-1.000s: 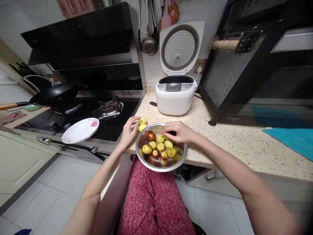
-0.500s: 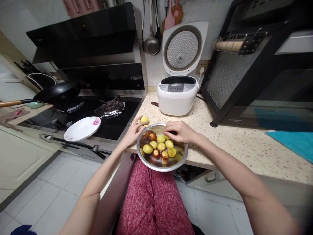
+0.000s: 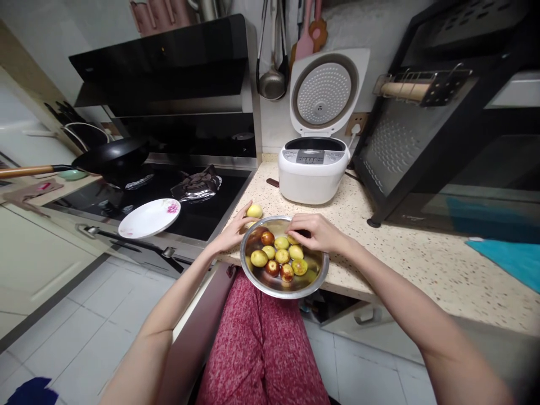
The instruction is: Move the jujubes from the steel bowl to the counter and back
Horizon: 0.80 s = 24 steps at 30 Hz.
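A steel bowl holds several green-yellow and red-brown jujubes and sits at the counter's front edge, partly over my lap. My right hand reaches over the far right rim, fingers bent together around a yellowish jujube that they mostly hide. On the counter left of the bowl, my left hand lies with fingers apart beside a yellow-green jujube. Another one shows partly between those fingers and the rim.
Behind the bowl stands a white rice cooker with its lid raised. A floral white plate rests at the stove's front edge. A black wok sits on the left burner. At right are a black oven and a blue cloth.
The view has shifted slightly, so everything appears a little to the right and lower. My left fingers look more stretched out by the jujube on the counter. My right hand stays at the bowl.
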Each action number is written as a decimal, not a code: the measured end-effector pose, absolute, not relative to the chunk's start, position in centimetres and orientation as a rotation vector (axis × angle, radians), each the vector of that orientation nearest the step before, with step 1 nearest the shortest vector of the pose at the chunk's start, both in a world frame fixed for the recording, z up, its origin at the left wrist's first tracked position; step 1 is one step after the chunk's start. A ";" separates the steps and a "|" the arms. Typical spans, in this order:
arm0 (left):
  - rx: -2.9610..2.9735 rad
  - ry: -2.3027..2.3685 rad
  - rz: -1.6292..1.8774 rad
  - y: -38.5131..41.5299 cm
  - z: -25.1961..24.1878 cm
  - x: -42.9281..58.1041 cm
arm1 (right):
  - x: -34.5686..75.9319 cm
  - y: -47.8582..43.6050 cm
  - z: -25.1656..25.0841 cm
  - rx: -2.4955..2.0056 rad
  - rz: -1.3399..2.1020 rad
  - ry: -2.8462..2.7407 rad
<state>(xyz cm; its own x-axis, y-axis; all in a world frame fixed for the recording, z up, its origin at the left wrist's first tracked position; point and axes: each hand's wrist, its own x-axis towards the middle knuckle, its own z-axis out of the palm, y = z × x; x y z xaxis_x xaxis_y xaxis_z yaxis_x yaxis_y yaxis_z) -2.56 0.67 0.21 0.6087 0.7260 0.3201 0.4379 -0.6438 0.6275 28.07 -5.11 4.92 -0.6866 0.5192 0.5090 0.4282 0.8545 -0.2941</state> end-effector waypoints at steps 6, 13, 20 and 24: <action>2.293 0.952 0.757 0.6 0.2 -2.8 | 28.0 -5.2 5.0 -0.669 0.209 -2.416; 2.281 0.968 0.896 0.5 -0.1 -2.7 | 28.1 -5.0 4.7 -0.683 0.198 -2.409; 2.121 1.009 0.996 0.9 -0.7 -2.6 | 28.2 -5.1 4.7 -0.708 0.195 -2.423; 1.994 1.072 1.178 1.0 -1.0 -2.6 | 28.4 -5.1 4.6 -0.725 0.188 -2.433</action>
<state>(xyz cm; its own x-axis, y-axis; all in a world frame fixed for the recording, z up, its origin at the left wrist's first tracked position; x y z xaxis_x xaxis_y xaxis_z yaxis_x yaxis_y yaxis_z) -2.63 0.97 -1.01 0.2864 0.8576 0.4271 0.3447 -0.5082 0.7893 28.35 -5.09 4.64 -0.6793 0.5389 0.4982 0.4558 0.8418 -0.2891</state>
